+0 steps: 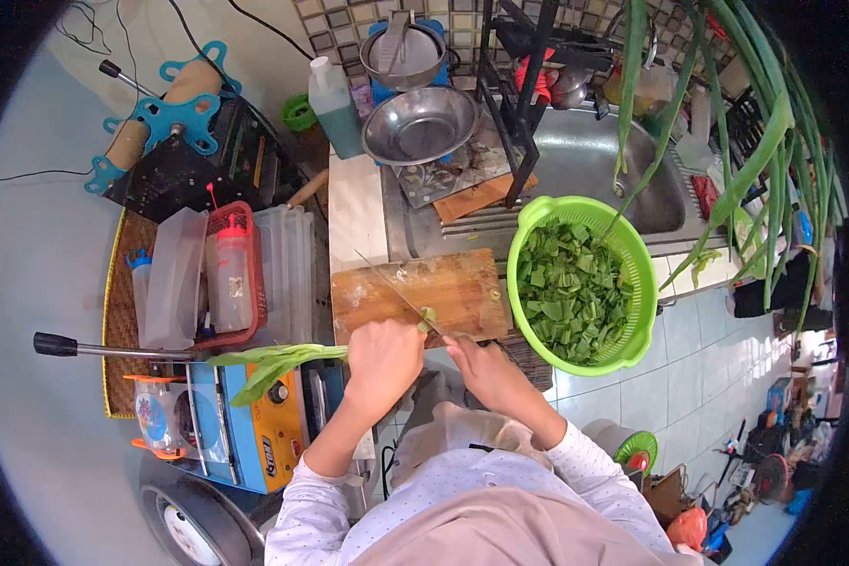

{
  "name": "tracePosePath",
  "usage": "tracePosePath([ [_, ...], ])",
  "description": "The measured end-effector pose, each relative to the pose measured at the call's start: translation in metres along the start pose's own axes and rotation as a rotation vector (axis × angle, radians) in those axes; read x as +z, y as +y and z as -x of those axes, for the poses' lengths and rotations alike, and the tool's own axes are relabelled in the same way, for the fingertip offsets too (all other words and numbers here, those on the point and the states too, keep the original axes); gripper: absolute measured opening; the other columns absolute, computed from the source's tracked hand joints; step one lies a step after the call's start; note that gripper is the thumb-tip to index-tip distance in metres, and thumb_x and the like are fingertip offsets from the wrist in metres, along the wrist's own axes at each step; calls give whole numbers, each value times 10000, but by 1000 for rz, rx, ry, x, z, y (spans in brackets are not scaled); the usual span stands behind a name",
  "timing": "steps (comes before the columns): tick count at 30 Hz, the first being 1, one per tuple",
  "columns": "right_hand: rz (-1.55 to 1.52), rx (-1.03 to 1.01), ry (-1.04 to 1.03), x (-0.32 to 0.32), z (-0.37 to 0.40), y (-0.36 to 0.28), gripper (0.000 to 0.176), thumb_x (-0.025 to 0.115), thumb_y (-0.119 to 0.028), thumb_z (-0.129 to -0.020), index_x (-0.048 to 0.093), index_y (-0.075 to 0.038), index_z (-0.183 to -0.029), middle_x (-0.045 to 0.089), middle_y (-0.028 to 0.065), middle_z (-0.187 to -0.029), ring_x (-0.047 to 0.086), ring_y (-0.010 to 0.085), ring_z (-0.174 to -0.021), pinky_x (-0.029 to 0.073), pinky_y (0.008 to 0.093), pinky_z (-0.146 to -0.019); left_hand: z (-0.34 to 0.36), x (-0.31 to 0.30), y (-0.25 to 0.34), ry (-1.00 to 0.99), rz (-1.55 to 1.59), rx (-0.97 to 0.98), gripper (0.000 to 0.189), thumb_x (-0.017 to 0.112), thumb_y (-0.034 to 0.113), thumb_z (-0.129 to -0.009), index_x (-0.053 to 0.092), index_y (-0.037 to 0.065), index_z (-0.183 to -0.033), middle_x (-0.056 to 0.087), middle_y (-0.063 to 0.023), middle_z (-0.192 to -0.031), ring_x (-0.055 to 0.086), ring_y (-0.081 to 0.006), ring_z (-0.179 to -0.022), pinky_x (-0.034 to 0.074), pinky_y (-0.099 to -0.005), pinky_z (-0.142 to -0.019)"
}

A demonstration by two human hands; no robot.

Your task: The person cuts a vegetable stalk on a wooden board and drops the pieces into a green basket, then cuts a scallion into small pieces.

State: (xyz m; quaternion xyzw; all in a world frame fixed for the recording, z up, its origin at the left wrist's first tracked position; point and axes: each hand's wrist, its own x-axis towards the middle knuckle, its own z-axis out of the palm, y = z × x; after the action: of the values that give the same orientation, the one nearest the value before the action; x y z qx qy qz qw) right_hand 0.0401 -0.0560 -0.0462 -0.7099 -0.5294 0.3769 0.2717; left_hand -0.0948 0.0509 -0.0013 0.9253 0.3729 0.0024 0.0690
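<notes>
My left hand [384, 363] is closed around a leafy green vegetable [278, 366]. Its leaves stick out to the left, and its pale cut stem end shows by my fingers. In my right hand [491, 375] is a knife [398, 290], its blade slanting up and left over the wooden cutting board [363, 294], close to the stem end. A small slice of stem lies near the board's right edge. Right of the board, a bright green colander [647, 311] holds a heap of chopped greens [573, 294].
Behind the board are a metal sink [646, 156], a steel bowl [420, 127] and a bottle of green liquid [336, 113]. Long spring onion leaves [774, 141] hang at upper right. A blue and orange stove [255, 415] and plastic containers [288, 274] stand to the left.
</notes>
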Motion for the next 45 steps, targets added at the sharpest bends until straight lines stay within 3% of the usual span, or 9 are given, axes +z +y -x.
tracePosePath([
  [2, -12, -76, 67, 2, 1, 5, 434, 333, -354, -1004, 529, -2, -1166, 611, 293, -726, 595, 490, -718, 469, 561, -647, 1, 1, 2, -1, -4, -16, 279, 643, 292, -807, 682, 58, -658, 618, -157, -594, 631, -321, -560, 488, -412, -518],
  [11, 56, 55, -50, -6, 17, 0, 423, 331, -351, -1004, 537, -38, -1198, 614, 301, -749, 598, 489, -727, 478, 553, -662, -1, -2, -2, -3, -5, 15, 285, 651, 296, -803, 687, 50, -664, 617, -159, -591, 634, -325, -563, 494, -409, -523],
  [17, -44, -77, 74, 0, 8, 9, 419, 340, -362, -1000, 557, -29, -1131, 624, 285, -772, 602, 478, -738, 476, 561, -668, 1, -1, 2, 5, -17, -13, 288, 650, 300, -803, 684, 53, -658, 615, -157, -589, 632, -325, -565, 490, -414, -522],
  [23, -12, 79, -81, -14, 35, 13, 432, 352, -341, -1000, 543, -11, -1201, 618, 292, -895, 587, 473, -818, 459, 537, -733, 3, -1, 3, -6, -27, 17, 288, 649, 298, -800, 679, 52, -653, 621, -156, -600, 634, -322, -565, 490, -413, -519],
  [25, -4, 18, -37, -6, 21, 15, 431, 335, -364, -1002, 551, -17, -1141, 624, 290, -791, 593, 492, -741, 467, 567, -658, 3, -1, 4, 7, -22, 33, 290, 649, 299, -800, 678, 52, -650, 623, -156, -602, 634, -321, -564, 491, -412, -519],
  [28, -38, -62, 24, 1, 2, 6, 433, 340, -361, -1002, 549, -9, -1142, 619, 299, -794, 590, 498, -750, 463, 570, -666, 4, -4, 7, 19, -41, 51, 278, 625, 252, -817, 688, 48, -639, 634, -145, -597, 653, -294, -554, 507, -387, -507],
  [34, 47, 58, -70, -7, 28, 17, 442, 334, -368, -1002, 526, 2, -1146, 607, 320, -774, 587, 505, -753, 467, 564, -675, 3, 0, 4, -6, -37, -8, 303, 644, 297, -803, 674, 48, -632, 616, -160, -583, 634, -321, -552, 495, -407, -516],
  [38, 9, -18, -68, -4, 19, 25, 432, 341, -365, -1001, 516, 0, -1150, 607, 313, -751, 590, 501, -745, 472, 561, -669, 5, 2, 5, -23, -36, 24, 309, 647, 296, -802, 672, 42, -627, 617, -160, -581, 634, -323, -552, 496, -403, -514],
  [45, -11, -73, 65, 13, 3, 29, 445, 343, -364, -998, 509, -7, -1206, 614, 304, -765, 594, 487, -744, 480, 546, -681, 9, 1, 1, 13, -46, 14, 295, 630, 261, -815, 677, 38, -627, 630, -153, -588, 653, -295, -545, 510, -382, -507],
])
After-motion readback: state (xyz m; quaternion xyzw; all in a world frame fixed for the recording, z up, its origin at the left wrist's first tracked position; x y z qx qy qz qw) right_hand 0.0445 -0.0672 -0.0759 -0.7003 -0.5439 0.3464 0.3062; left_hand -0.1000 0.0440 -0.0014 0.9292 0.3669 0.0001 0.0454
